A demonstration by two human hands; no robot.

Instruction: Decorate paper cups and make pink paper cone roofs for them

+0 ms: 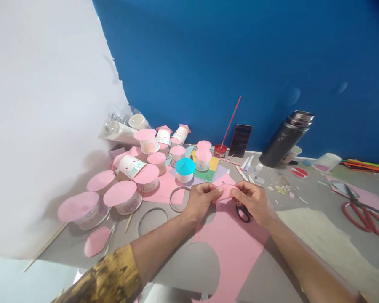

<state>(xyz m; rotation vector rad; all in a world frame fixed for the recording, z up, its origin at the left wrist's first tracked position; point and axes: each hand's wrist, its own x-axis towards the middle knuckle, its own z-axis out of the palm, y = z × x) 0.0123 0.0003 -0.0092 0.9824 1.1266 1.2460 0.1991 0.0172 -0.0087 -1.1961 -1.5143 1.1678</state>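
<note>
A small piece of pink paper (225,192) is stretched between my two hands, over the middle of the table. My left hand (204,198) pinches its left end between thumb and fingers. Its right end is in the pinch of my right hand (252,201). Beneath my hands lies a larger pink sheet (236,235) with rounded cut-outs along its edge. Black-handled scissors (243,213) rest on that sheet, partly hidden by my right hand. Just beyond, a paper cup with a blue cone top (185,169) stands beside several cups with pink paper discs (121,194).
Stacked white cups (121,132) lie at the back left. A phone (240,140) leans on the blue wall near a black flask (286,139). Red-handled scissors (366,216) lie at the right. Two rings (152,209) and a wooden stick (46,247) are at the left.
</note>
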